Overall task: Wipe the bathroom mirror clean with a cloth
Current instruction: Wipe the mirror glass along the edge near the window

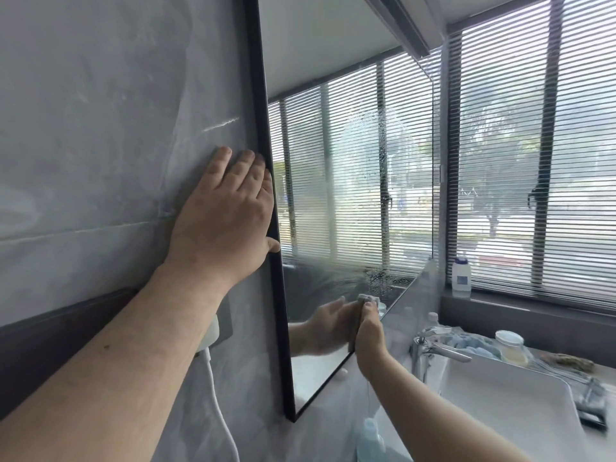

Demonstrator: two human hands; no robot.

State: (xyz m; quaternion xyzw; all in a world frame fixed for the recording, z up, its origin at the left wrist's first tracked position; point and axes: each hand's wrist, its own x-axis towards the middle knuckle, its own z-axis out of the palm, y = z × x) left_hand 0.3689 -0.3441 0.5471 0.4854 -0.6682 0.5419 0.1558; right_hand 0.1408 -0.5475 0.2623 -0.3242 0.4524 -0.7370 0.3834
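Mirror (350, 195), bottle (461, 273) label unreadable

I am in a home bathroom: a black-framed mirror (350, 201) hangs on the grey tiled wall (100, 128), a white sink (520, 401) with a chrome tap (436, 350) sits on the bench, and toiletry bottles (461, 273) stand near the blinds (533, 145).
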